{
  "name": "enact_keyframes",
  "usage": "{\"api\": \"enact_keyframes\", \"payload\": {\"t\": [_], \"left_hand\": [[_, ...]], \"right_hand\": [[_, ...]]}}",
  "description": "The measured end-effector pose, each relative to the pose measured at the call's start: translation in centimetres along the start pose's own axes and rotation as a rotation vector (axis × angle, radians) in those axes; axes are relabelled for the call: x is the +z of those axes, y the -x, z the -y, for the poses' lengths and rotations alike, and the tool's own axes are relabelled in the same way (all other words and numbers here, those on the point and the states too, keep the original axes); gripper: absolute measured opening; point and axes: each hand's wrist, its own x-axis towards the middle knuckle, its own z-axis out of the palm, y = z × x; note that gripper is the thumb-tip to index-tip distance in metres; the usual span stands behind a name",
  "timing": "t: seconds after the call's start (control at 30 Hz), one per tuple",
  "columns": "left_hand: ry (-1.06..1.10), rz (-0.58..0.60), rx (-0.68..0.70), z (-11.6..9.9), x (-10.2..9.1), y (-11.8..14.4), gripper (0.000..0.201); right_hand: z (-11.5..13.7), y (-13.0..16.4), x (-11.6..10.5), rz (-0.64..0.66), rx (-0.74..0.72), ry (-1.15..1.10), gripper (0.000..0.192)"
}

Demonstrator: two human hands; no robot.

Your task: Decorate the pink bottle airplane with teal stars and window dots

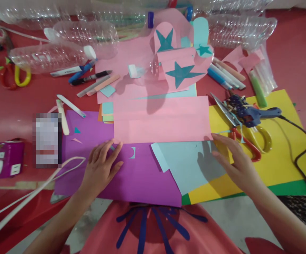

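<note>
The left hand (pixel 101 165) is lying palm down, fingers spread and released, on the purple paper sheet (pixel 139 176); it is grasping nothing. Its fingertips are reaching the lower edge of the pink paper strip (pixel 160 120), which is lying just beyond both hands, across the space between them.

The right hand (pixel 235 162) is hovering open, fingers extended, over the yellow paper sheet (pixel 280 155); whether it is touching the sheet cannot be told. It is gripping nothing. Its fingertips are pointing toward the right end of the pink paper strip and are sitting near it.

The light blue paper sheet (pixel 187 165) is lying between the two hands, overlapping the purple sheet and the yellow sheet. A green paper sheet (pixel 288 188) is showing under the yellow one, to the outer side of the right hand.

Just beyond the right hand, the scissors (pixel 245 132) with red and yellow handles are resting on the yellow sheet, and the blue glue gun (pixel 256 113) is lying across them, its black cord trailing to the right.

Well beyond both hands, a pink paper-covered bottle with blue stars (pixel 179 60) is lying among clear plastic bottles (pixel 70 42) and markers (pixel 89 76). To the outer side of the left hand, a white cable (pixel 36 194) is running past a purple power strip (pixel 6 158).
</note>
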Motion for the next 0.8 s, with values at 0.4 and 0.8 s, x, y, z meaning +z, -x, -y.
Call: {"api": "enact_keyframes", "payload": {"t": [0.4,0.8], "left_hand": [[0.022,-0.070,0.070,0.5,0.1,-0.4,0.045],[0.261,-0.137,-0.104,0.6,-0.7,-1.0,0.030]], "right_hand": [[1.9,-5.1,-0.5,0.123,0.644,-0.982,0.022],[1.7,-4.4,-0.7,0.281,0.601,-0.909,0.035]]}}
